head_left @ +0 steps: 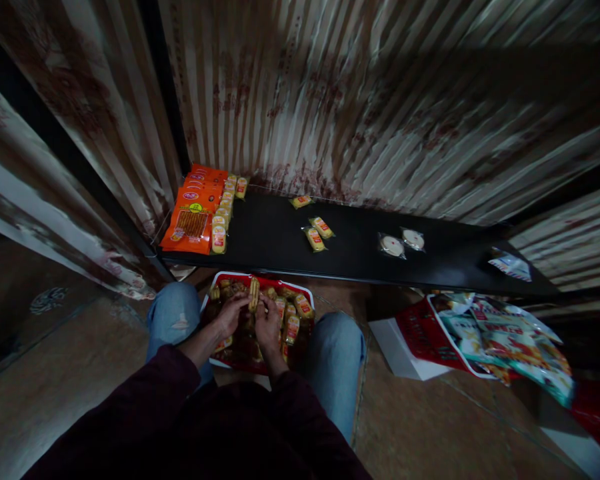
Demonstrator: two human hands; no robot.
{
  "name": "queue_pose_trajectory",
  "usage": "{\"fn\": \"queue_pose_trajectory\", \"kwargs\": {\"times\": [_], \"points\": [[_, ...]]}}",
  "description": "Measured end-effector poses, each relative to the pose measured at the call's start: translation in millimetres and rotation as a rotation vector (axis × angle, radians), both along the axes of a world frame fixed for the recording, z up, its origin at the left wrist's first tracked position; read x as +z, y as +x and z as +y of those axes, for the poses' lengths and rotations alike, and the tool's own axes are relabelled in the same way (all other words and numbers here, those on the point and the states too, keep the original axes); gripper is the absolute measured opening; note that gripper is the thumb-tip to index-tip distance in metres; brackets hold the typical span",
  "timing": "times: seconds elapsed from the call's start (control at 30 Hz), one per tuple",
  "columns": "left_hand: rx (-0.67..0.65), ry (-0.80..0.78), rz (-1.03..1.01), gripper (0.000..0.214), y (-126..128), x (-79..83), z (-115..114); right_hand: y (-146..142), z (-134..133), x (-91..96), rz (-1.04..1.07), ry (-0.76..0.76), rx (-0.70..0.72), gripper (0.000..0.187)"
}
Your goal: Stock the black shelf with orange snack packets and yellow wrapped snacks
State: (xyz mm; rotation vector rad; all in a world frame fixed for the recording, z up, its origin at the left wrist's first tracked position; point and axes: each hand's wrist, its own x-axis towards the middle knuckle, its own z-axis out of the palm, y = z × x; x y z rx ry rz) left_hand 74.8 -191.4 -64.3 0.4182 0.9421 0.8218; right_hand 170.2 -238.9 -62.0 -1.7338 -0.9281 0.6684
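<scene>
My left hand [231,313] and my right hand [269,321] meet over a red box [306,291] full of small yellow snack packets, which rests between my knees. Both hands pinch one upright yellow packet [253,294] held above the box. On the black shelf [360,263] in front lie orange snack bags [194,212] at the left with a row of yellow packets [223,220] beside them. Loose yellow packets [317,233] lie in the shelf's middle.
Two round clear-wrapped cakes [403,243] and a small clear packet [510,265] lie on the shelf's right part. An open red-and-white box [420,340] with green-white snack bags [510,343] sits on the floor at right. A striped corrugated wall rises behind.
</scene>
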Motion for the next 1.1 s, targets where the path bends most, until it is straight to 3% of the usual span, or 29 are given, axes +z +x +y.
{"fn": "queue_pose_trajectory", "kwargs": {"times": [0.23, 0.47, 0.83, 1.1], "points": [[-0.015, 0.099, 0.051, 0.023, -2.2, 6.6, -3.8, -2.4, -3.5, 12.7, 0.146, -0.022, 0.074, 0.037], [0.001, 0.235, 0.133, 0.012, -1.7, 11.0, -4.9, -2.0, -5.6, 3.2, 0.194, -0.028, 0.025, 0.046], [0.026, 0.177, 0.142, 0.019, -1.5, 12.3, -2.9, 2.6, -8.1, -9.7, 0.103, -0.004, -0.025, 0.044], [0.039, 0.304, 0.147, 0.02, -2.3, 23.3, -1.0, 1.5, -5.5, 2.8, 0.048, 0.07, 0.003, 0.046]]}}
